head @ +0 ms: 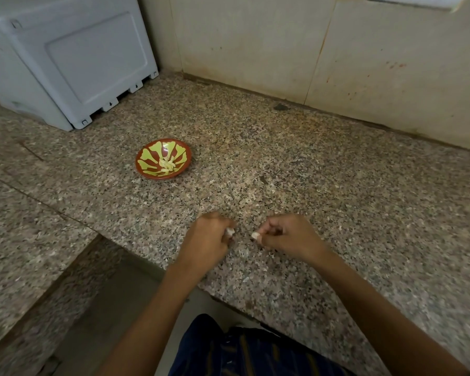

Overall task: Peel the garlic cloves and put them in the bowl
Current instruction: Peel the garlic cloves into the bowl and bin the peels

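A small red bowl with a yellow-green leaf pattern (147,156) sits on the granite counter, left of centre, with several peeled garlic cloves (166,164) in its middle. Nearer to me, my left hand (205,237) pinches a small white piece of garlic (230,232) at its fingertips. A short gap to the right, my right hand (288,234) pinches another white garlic piece (255,235). Both hands hover just above the counter, fingers curled. Whether each piece is clove or peel is too small to tell.
A grey-white appliance (73,58) stands at the back left. A tiled wall (337,63) runs along the back. The speckled granite counter (337,185) ends at a front edge near my body, with a lower ledge to the left (25,240).
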